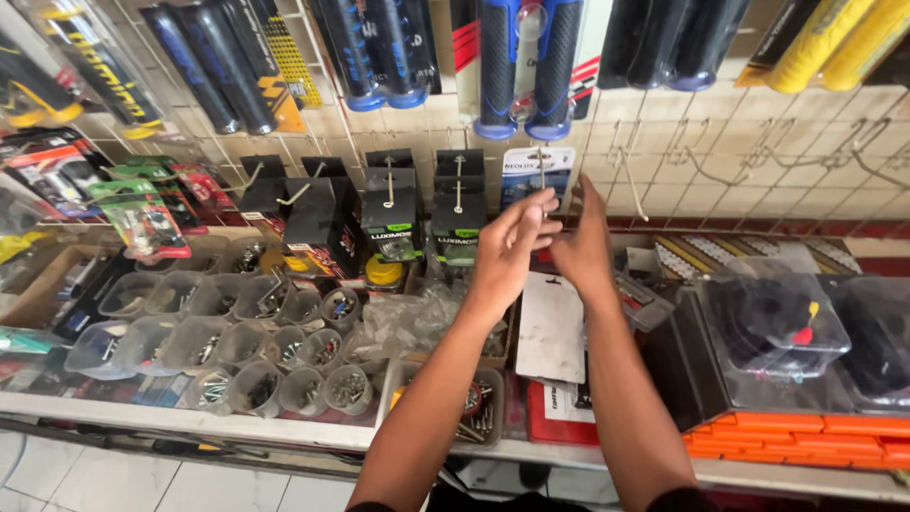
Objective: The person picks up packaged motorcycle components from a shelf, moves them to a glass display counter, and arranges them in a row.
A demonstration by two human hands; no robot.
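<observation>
Black boxed packs point(391, 213) hang left of the grip; clear tubs of screws point(242, 341) sit lower left on the worktop point(284, 429). Left hand point(507, 251) and right hand point(583, 246) pinch the blue-white card pack point(531, 169) on its wire hook point(541, 175), mid-hanging I'd judge; next, careful alignment. Orange cartons point(806, 438) lie lower right.

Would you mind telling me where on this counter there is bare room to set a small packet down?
Very little is free. The pale front edge of the counter is a bare strip below the plastic cups. The white card under the right hand lies flat. Cups, orange boxes and clear cases crowd everywhere else.
</observation>
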